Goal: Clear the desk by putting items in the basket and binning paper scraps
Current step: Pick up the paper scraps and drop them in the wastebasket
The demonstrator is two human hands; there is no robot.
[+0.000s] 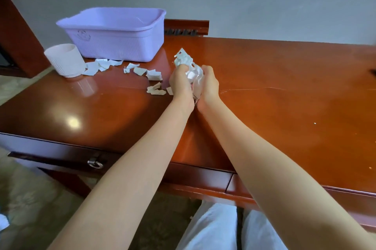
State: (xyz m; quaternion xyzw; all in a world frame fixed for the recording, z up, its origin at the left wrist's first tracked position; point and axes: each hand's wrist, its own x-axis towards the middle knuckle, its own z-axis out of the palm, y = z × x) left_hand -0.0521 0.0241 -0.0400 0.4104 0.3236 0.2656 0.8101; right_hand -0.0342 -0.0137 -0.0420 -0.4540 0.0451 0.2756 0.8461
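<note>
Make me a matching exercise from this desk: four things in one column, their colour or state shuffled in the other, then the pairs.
1. basket
2. cup
3. loose scraps
4. paper wad

A. gripped between left hand and right hand
B. lilac, at the back
C. white, ribbed
D. scattered on the desk

Pairs: 1-B, 2-C, 3-D, 4-A.

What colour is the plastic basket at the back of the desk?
Pale lilac purple basket, with finely ribbed side walls; shown clearly in the head view.
</note>
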